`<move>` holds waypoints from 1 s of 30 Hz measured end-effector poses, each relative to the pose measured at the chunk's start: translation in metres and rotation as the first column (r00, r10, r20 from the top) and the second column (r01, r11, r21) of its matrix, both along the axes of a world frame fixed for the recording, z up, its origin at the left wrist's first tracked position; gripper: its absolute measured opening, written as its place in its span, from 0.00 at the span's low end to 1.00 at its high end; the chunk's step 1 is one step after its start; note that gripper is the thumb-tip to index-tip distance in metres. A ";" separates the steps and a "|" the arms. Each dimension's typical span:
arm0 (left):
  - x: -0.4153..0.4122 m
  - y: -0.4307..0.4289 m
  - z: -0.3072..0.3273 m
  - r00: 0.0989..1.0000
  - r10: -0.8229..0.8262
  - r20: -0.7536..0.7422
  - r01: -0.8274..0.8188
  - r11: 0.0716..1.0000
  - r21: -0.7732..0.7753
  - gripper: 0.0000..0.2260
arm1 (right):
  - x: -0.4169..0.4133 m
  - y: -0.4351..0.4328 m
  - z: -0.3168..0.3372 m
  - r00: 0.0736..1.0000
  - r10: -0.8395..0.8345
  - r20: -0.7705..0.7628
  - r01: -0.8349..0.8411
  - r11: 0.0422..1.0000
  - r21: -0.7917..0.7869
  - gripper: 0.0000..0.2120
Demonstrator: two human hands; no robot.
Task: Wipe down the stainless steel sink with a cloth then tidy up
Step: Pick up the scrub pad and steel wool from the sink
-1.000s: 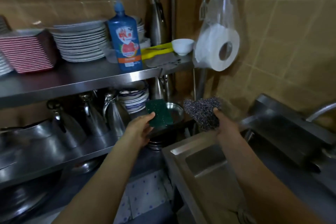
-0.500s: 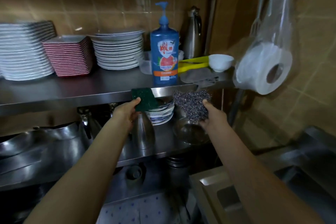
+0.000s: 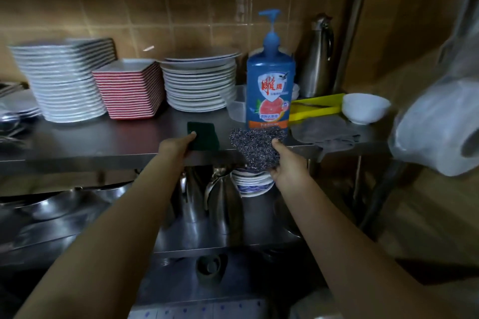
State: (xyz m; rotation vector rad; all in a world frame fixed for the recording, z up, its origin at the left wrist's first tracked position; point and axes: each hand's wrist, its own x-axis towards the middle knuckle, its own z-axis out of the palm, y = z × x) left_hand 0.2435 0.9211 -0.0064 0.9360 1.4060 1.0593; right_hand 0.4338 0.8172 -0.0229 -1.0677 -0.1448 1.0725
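My left hand (image 3: 174, 147) pinches a dark green scouring pad (image 3: 204, 136) at the front edge of the upper steel shelf (image 3: 103, 142). My right hand (image 3: 286, 166) grips a grey steel-wool scrubber (image 3: 255, 146), held up just in front of the blue dish-soap pump bottle (image 3: 269, 85). A grey cloth (image 3: 325, 133) lies on the shelf to the right of the bottle. The sink is out of view.
Stacks of white plates (image 3: 64, 85) (image 3: 199, 83) and red square dishes (image 3: 129, 90) fill the shelf. A white bowl (image 3: 365, 107), yellow tool (image 3: 316, 107) and steel flask (image 3: 318, 57) stand at right. A bagged paper roll (image 3: 440, 127) hangs at right. Steel jugs (image 3: 223, 202) sit below.
Both hands rose from the lower shelf level to the upper shelf's front edge, carrying the green pad and the steel wool. The view tilted up and the sink left the frame.
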 end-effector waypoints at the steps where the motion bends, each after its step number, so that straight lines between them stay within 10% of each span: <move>1: 0.000 0.008 0.002 1.000 0.012 -0.022 -0.012 1.000 0.013 0.14 | 0.001 0.006 -0.001 1.000 0.011 -0.015 -0.011 1.000 0.001 0.08; 12: -0.010 0.058 -0.004 0.939 -0.058 -0.340 0.072 0.997 0.029 0.12 | -0.015 0.049 -0.014 0.999 0.044 -0.009 -0.044 0.999 0.001 0.07; 30: -0.055 0.060 -0.009 0.579 -0.080 -0.811 0.320 0.937 0.137 0.15 | -0.073 0.099 0.017 0.994 -0.038 0.107 0.049 0.993 -0.107 0.14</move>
